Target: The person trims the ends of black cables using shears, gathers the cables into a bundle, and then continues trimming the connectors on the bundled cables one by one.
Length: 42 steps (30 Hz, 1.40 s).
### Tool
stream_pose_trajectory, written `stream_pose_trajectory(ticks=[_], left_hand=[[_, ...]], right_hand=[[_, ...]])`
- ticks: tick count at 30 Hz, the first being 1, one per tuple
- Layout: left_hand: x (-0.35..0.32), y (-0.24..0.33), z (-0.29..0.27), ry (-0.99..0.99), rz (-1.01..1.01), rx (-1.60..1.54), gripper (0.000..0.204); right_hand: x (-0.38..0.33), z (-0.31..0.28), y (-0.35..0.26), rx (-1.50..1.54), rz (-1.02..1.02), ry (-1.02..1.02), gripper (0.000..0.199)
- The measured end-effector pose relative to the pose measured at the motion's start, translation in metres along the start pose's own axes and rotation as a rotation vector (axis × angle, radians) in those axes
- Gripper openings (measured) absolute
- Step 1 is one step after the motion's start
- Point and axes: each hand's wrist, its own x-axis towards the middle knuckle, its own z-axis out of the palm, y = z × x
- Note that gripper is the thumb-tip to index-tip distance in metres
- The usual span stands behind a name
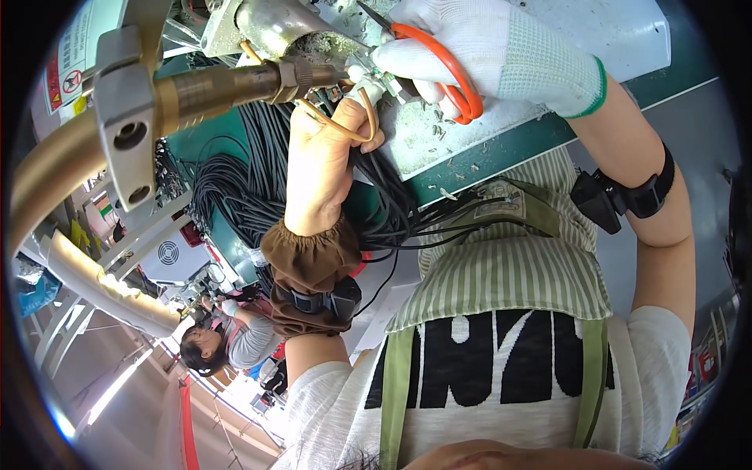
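My left hand (323, 153), bare with a brown sleeve cover at the forearm, is closed in a pinch around a small whitish connector piece (363, 83). A thin tan bent tube (345, 133) loops in front of its fingers. My right hand (462, 43) wears a white knitted glove and grips orange-handled scissors (446, 59), their dark blades pointing up and left. Its fingertips come close to a small green-and-white part (392, 84) beside the left fingers; whether they touch it is hard to see. Black cables (384, 184) hang below the left hand.
A brass-coloured pipe with a grey clamp (129, 125) crosses at left, ending near my left hand. Behind it stands a metal funnel-like housing (286, 27). A white sheet with dark scraps (462, 145) lies on the green table (509, 153). Another person (235, 337) sits farther off.
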Motion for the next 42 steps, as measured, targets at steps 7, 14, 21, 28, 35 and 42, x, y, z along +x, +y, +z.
stream_pose_trajectory(ticks=[7,14,21,28,35,42], left_hand=[[0.005,0.003,0.001,0.079,0.024,-0.003,0.026],[0.004,0.001,0.002,0.085,0.032,0.002,0.025],[0.003,-0.001,0.001,0.08,0.038,-0.001,0.026],[0.003,0.0,0.005,0.126,0.05,0.012,0.021],[-0.036,0.002,0.011,0.121,-0.088,-0.193,0.004],[-0.087,0.021,0.022,0.063,-0.281,0.007,0.015]], right_hand=[[0.001,0.005,0.007,0.048,-0.055,0.032,0.01],[0.0,0.0,0.002,0.252,0.087,-0.01,0.008],[-0.001,-0.004,0.002,0.118,-0.003,-0.007,0.007],[0.014,-0.028,-0.006,1.207,0.823,-0.345,0.01],[0.017,-0.055,-0.041,1.014,1.071,-0.351,0.026],[0.03,-0.089,-0.064,1.728,1.138,-1.099,0.029]])
